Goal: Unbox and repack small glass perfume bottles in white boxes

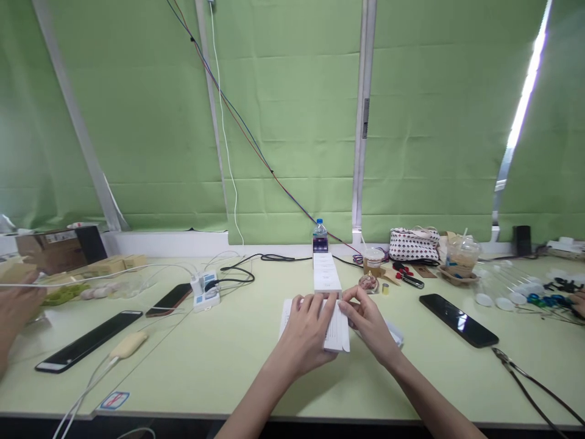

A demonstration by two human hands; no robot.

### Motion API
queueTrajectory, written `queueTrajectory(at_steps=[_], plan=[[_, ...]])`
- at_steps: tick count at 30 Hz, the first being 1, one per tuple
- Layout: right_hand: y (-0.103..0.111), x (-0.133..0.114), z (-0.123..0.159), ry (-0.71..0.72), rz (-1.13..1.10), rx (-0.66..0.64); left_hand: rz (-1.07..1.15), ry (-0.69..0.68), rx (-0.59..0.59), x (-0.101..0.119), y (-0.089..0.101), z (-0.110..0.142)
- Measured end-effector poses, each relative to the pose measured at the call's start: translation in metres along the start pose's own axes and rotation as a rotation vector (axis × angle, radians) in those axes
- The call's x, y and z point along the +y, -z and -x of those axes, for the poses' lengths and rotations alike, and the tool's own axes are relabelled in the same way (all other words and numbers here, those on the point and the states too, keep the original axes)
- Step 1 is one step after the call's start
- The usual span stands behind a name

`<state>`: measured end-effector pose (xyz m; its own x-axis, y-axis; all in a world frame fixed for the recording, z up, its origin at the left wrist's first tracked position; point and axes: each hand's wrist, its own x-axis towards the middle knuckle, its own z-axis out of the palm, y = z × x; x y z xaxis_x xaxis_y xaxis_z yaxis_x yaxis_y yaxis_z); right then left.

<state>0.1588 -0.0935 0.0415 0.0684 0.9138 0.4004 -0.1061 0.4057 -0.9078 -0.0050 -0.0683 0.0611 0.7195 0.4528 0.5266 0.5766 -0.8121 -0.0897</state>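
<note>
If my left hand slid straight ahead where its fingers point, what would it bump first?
Past the white carton under it, your left hand would probably bump the row of white boxes ahead, though how close they are is hard to tell.

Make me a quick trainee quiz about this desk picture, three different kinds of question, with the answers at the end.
1. Multiple choice: what is the left hand touching?
A) a black phone
B) a white carton
C) a drink cup
2. True or false: the bottle stands at the far end of the row of white boxes.
3. Fill in the missing colour: the bottle's cap is ____.

Key:
1. B
2. True
3. blue
</note>
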Motion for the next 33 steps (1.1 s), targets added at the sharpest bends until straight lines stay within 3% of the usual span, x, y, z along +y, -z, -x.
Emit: queueTrajectory(at_steps=[5, 12, 16, 21, 33], plan=[[-0.003, 0.002, 0.001, -0.005, -0.015, 0.015, 0.016, 0.016, -0.014, 0.000, 0.001, 0.000], [0.002, -0.014, 0.005, -0.088, -0.010, -0.225, 0.051, 0.051, 0.002, -0.009, 0.004, 0.000], [0.004, -0.016, 0.006, -0.118, 0.055, -0.236, 0.057, 0.036, 0.007, -0.012, 0.003, 0.000], [0.003, -0.014, 0.006, -0.153, -0.034, -0.326, 0.056, 0.006, 0.017, -0.014, 0.006, 0.001], [-0.003, -0.005, 0.006, -0.115, -0.126, -0.320, -0.017, -0.020, -0.005, -0.016, 0.017, 0.001]])
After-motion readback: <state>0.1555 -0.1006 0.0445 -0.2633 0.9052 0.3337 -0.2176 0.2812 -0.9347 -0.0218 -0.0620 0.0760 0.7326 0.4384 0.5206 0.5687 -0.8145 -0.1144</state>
